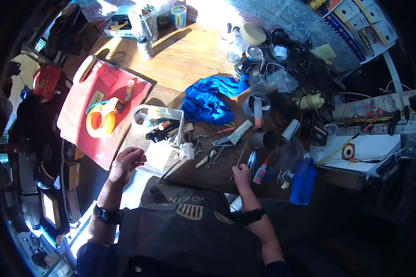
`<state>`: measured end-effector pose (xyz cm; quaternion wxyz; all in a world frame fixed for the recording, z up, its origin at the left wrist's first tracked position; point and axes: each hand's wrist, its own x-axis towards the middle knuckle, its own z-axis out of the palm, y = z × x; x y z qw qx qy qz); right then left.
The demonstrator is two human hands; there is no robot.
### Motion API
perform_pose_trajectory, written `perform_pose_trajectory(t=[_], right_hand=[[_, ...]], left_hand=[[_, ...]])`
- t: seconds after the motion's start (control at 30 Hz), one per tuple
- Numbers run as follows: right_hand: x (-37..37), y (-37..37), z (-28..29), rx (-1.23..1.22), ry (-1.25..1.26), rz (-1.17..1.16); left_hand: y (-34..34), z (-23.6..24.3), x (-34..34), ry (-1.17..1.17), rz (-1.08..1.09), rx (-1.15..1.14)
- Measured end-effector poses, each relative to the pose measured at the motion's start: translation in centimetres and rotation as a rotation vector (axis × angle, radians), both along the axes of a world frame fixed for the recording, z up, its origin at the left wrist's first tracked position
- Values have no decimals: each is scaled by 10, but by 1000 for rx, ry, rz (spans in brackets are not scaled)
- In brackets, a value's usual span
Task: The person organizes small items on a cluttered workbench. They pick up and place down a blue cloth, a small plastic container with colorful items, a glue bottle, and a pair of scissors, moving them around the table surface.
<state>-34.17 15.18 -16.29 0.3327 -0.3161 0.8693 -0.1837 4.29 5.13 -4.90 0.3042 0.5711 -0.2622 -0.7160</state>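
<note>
My left hand (128, 164) hovers over the table's front edge, beside a white sheet of paper (156, 156). Its fingers are loosely bent and apart, with nothing visible in them. Farther right, my right hand (241, 176) is closed around a thin metal rod-like tool (240, 157), whose exact kind I cannot make out. Close to that hand lie blue-handled pliers (251, 161) and a small white bottle with a red cap (261, 171). Several small metal tools (211, 156) are scattered between my hands. Behind the paper, a clear plastic box (174, 114) stands near dark cylindrical pieces (164, 132).
Orange tape rolls (100, 123) lie on a red folder (74, 115) at left. A crumpled blue cloth (208, 99) occupies the middle. To the right are a dark cup (264, 140), a blue pouch (303, 183), tangled cables (309, 83) and a wired speaker (348, 151).
</note>
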Motion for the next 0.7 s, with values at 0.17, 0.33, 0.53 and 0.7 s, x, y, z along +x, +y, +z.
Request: perform_pose_trajectory(t=[0.17,0.33,0.53,0.7], right_hand=[[-3,-12,13,-417,92,297],[5,-53,20,-354,320,552],[4,-59,19,-286,409,650],[-1,-47,27,-252,388,713]], left_hand=[[16,-18,2,47,19,30],[21,-28,2,34,14,34],[23,-35,6,45,21,51],[20,-34,1,-10,30,-39]])
